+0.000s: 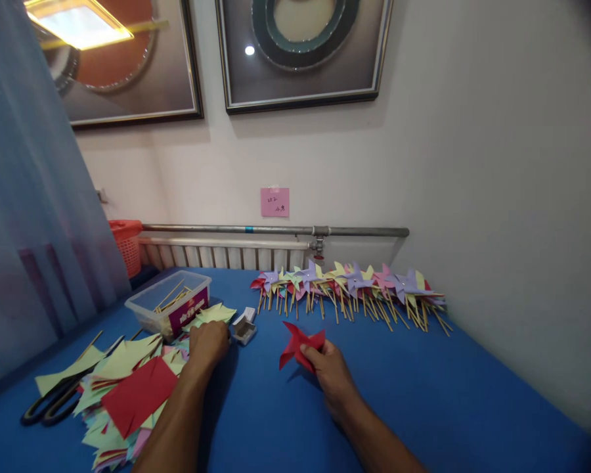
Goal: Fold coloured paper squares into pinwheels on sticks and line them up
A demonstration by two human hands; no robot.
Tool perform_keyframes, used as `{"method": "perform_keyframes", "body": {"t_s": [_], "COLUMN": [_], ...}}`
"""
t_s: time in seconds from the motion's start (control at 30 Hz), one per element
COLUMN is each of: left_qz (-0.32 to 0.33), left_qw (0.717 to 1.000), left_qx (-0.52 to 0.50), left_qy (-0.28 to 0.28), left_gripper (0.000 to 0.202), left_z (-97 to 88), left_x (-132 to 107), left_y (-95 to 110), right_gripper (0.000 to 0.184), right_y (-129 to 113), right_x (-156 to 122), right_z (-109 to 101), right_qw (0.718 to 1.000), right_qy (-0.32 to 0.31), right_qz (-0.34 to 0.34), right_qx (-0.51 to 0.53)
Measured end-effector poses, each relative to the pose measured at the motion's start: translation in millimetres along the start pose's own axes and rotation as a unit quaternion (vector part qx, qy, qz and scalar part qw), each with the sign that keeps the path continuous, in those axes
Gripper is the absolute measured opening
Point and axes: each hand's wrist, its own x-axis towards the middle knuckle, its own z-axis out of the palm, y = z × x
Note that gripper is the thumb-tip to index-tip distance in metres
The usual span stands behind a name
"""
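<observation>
Head view: right hand [332, 374] pinches a red pinwheel [294, 345] over the blue surface [280, 427], likely to keep its folds gathered. Left hand [209, 341] is at pale paper sheets [217, 313], beside a small box [245, 331]; fingers hidden, grip can't be told. Stick-mounted pinwheels [356, 281] line the far side, probably kept out of the way.

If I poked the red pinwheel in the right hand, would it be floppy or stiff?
The red pinwheel would probably bend easily, since its blades look like thin folded paper. It is likely very light: the right hand holds it between thumb and fingers. A hard squeeze might crumple the pointed tips, which stick out unsupported.
</observation>
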Motion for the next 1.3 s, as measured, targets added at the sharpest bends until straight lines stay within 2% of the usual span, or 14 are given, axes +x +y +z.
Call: {"method": "perform_keyframes", "body": {"t_s": [0.1, 0.33, 0.53, 0.67, 0.8, 0.93, 1.13, 1.3], "left_qz": [-0.010, -0.064, -0.069, -0.016, 0.081, 0.104, 0.107, 0.119], "left_qw": [1.000, 0.997, 0.996, 0.995, 0.985, 0.982, 0.982, 0.977], "left_qx": [0.009, -0.051, -0.063, -0.087, -0.151, -0.155, -0.151, -0.171], "left_qy": [0.015, -0.009, 0.016, 0.045, 0.001, -0.026, -0.028, -0.037], "left_gripper": [0.035, 0.032, 0.033, 0.031, 0.020, 0.020, 0.024, 0.029], "left_z": [0.3, -3.8, -12.1, -10.8, -1.5, 9.8, 17.4, 15.7], "left_x": [1.1, 2.4, -3.4, -9.1, -17.2, -21.5, -19.4, -11.1], "left_y": [-0.2, -3.4, -3.1, 13.1, 39.3, 55.4, 58.3, 48.1], "right_gripper": [0.014, 0.015, 0.018, 0.019, 0.020, 0.021, 0.021, 0.018], "right_y": [-1.0, -1.0, -1.3, 0.6, 3.3, 4.8, 3.0, 0.3], "right_x": [-0.2, 1.6, 0.9, 1.7, 3.6, 4.1, 3.5, 1.5], "right_z": [0.0, 1.0, 0.7, 0.1, -0.4, -0.2, 0.6, 0.0], "right_qw": [1.000, 1.000, 1.000, 1.000, 1.000, 1.000, 1.000, 1.000], "right_qy": [-0.001, 0.003, -0.001, -0.002, 0.002, 0.001, 0.005, 0.004], "right_qz": [-0.008, 0.004, -0.001, -0.002, 0.005, 0.007, 0.013, 0.011], "right_qx": [-0.006, 0.002, 0.002, 0.000, -0.001, 0.006, 0.013, 0.003]}}
